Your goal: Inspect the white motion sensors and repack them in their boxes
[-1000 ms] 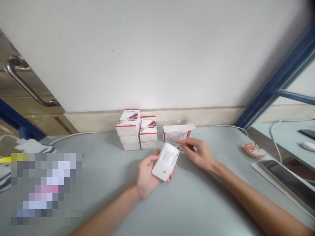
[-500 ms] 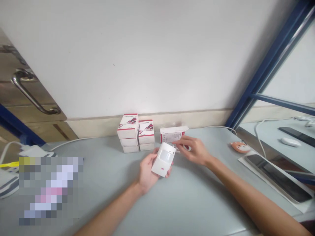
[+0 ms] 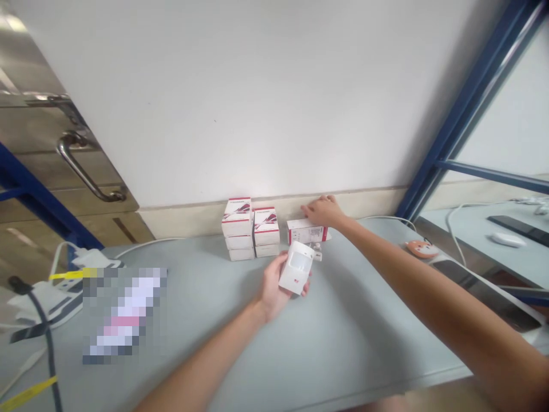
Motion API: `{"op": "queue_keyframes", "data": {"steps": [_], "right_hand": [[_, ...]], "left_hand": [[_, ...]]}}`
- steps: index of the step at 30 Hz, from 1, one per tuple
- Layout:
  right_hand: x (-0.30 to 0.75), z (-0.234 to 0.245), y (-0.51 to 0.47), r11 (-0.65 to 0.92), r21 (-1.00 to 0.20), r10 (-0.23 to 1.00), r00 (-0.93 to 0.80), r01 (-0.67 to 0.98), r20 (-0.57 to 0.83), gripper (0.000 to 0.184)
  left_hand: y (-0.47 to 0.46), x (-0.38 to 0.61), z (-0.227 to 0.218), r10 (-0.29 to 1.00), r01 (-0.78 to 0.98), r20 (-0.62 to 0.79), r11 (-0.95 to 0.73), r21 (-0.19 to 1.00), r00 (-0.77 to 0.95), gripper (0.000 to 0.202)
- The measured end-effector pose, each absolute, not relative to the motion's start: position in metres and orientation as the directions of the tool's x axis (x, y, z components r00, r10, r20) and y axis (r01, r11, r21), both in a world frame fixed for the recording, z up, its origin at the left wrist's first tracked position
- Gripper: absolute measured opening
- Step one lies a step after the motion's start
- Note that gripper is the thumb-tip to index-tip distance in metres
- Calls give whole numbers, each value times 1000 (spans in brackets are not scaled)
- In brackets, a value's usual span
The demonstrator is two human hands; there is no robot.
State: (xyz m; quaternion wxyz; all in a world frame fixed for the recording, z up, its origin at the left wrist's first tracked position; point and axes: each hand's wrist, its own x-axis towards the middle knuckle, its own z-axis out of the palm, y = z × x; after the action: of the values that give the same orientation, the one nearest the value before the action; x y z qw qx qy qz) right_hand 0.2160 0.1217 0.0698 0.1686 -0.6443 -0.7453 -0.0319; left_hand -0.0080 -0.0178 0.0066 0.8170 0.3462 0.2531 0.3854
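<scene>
A white motion sensor (image 3: 297,269) with a curved lens window and a small red mark is tilted in my left hand (image 3: 273,286), whose fingers wrap around its sides. Behind it, my right hand (image 3: 325,212) reaches to the top back edge of a white and red box (image 3: 306,233) lying on the table. Its fingers are bent and bunched together; whatever they grip is hidden. Small white pieces (image 3: 318,253) lie in front of that box, partly covered by the sensor.
Stacked white and red boxes (image 3: 238,226) stand left of the sensor near the wall. A power strip (image 3: 64,300) with cables lies at left, beside a pixelated object (image 3: 126,315). At right are an orange animal-faced item (image 3: 421,248) and a dark phone-like slab (image 3: 484,294).
My right hand has moved from beside the sensor up to the back of the single box. My left hand keeps hold of the sensor. The view has shifted left.
</scene>
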Motion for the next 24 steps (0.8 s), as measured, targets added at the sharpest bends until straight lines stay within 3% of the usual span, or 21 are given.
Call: {"op": "queue_keyframes", "data": {"steps": [4, 8, 12, 14, 17, 20, 24], "right_hand": [[217, 75, 114, 177, -182, 934, -106, 967, 342, 49], [230, 81, 81, 238, -236, 858, -90, 942, 505, 36], [248, 66, 41, 459, -444, 621, 80, 770, 780, 24], [256, 55, 28, 460, -485, 560, 181, 744, 809, 20], [264, 43, 21, 428, -537, 560, 253, 727, 789, 17], [265, 37, 20, 461, -523, 676, 98, 717, 731, 28], [251, 29, 16, 561, -326, 765, -327, 761, 554, 50]], "left_hand": [[-16, -8, 5, 806, -442, -158, 464, 768, 571, 30], [-16, -9, 3, 814, -452, -191, 481, 751, 549, 34], [-16, -9, 4, 813, -463, -229, 509, 726, 535, 33], [-17, -8, 6, 813, -458, -247, 517, 724, 527, 32], [-16, -7, 10, 817, -456, -253, 514, 726, 518, 34], [-16, -7, 13, 812, -446, -275, 527, 724, 514, 36], [-18, -7, 17, 811, -440, -300, 538, 719, 503, 35]]}}
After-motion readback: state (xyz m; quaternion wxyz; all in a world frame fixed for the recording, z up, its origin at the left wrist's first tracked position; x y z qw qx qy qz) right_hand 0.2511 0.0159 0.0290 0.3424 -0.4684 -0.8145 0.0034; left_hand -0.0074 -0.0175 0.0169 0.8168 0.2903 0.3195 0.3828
